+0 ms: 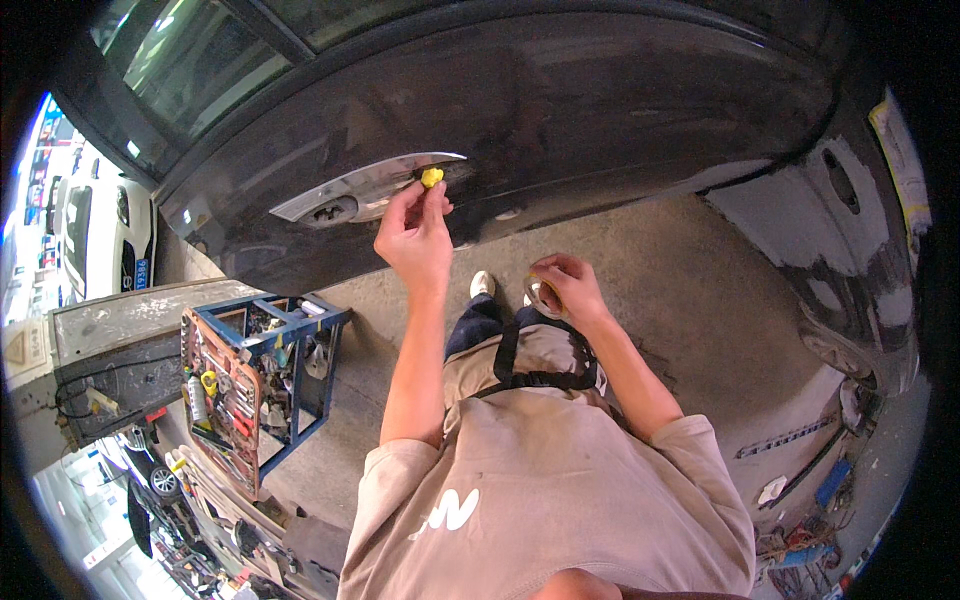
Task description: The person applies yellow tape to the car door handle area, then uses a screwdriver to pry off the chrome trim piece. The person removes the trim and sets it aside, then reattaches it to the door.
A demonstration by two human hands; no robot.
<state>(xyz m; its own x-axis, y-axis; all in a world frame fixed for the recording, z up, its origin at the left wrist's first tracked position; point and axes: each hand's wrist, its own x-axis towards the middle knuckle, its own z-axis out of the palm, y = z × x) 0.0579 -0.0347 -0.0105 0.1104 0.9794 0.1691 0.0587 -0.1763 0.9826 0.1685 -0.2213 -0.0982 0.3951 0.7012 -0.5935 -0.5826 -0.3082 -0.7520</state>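
Note:
My left hand [413, 240] is raised to the dark car door [600, 110], its fingertips pinching a small crumpled yellow wad [432, 178] that looks like tape. Just behind that hand is a silver door handle trim [385, 180] with a dark opening [335, 213] at its left end; the fingers hide part of the trim's lower edge. Lower and to the right, my right hand [572, 288] is closed on a roll of tape [542, 297], seen as a pale ring in front of my legs.
At the left stands a blue-framed tool cart [310, 325] with hand tools, a spray can and small parts. A worn workbench [130, 325] is beyond it, near a white car [95, 230]. A grey-patched car panel [800, 210] curves down the right; cables [800, 555] lie below.

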